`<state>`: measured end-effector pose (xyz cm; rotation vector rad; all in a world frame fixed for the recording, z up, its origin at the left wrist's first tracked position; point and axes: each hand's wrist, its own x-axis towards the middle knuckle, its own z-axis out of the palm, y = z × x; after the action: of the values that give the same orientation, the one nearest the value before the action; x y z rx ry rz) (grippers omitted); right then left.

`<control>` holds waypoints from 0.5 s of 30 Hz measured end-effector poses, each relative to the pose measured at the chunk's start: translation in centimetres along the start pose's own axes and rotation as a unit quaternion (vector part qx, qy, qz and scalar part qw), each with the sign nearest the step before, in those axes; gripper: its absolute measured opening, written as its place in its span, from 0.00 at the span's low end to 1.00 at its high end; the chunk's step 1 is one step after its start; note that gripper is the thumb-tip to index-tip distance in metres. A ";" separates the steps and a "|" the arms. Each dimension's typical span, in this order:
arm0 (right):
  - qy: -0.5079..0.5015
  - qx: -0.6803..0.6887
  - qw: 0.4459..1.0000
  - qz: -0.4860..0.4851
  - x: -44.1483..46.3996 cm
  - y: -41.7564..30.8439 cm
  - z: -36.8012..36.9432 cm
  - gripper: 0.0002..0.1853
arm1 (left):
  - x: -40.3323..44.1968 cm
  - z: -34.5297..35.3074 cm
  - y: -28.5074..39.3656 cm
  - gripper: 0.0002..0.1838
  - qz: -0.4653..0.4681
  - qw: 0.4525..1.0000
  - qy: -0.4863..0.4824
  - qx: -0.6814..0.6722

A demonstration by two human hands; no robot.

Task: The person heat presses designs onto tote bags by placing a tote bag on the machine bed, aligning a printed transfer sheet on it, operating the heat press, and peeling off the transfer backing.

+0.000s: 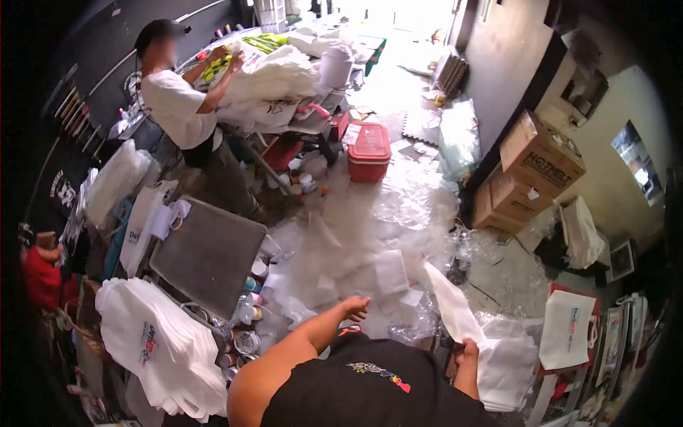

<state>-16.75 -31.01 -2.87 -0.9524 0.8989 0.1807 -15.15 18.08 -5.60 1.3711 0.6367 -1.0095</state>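
Note:
My right hand is closed on the edge of a white fabric piece, which stretches up and to the left from it. A stack of white fabric lies just beside and below that hand. My left hand is raised in front of my chest, away from the fabric, with its fingers curled; I cannot make out anything in it. At the right, a white printed bag lies flat on a red-edged board. Another pile of white printed bags spreads out at the lower left.
A co-worker stands at the upper left by a table heaped with white fabric. A red cooler stands on the littered floor. Cardboard boxes are stacked at the right wall. A grey board leans at the left.

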 end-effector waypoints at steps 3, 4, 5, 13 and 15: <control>-0.110 0.024 0.993 -0.031 -1.7 -0.9 4.7 0.18 | -2.6 0.5 1.2 0.38 0.004 0.991 0.003 -0.130; -0.157 -0.034 0.987 -0.012 -1.9 -1.5 4.9 0.19 | -2.9 0.6 1.6 0.41 0.005 0.979 -0.006 -0.205; -0.202 -0.091 0.975 0.007 -2.1 -2.1 4.9 0.20 | -2.7 0.6 2.1 0.44 0.011 0.969 -0.041 -0.241; -0.144 -0.211 0.967 0.008 -5.9 -4.6 2.7 0.33 | -3.4 4.9 8.5 0.27 0.089 0.966 -0.122 -0.211; -0.115 -0.189 0.975 -0.004 -6.7 -5.2 1.6 0.38 | -2.8 6.7 9.3 0.32 0.134 0.978 -0.086 -0.134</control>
<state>-17.51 -31.24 5.74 -1.2584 0.6577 0.4581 -9.64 11.31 2.27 1.0844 0.4269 -0.7831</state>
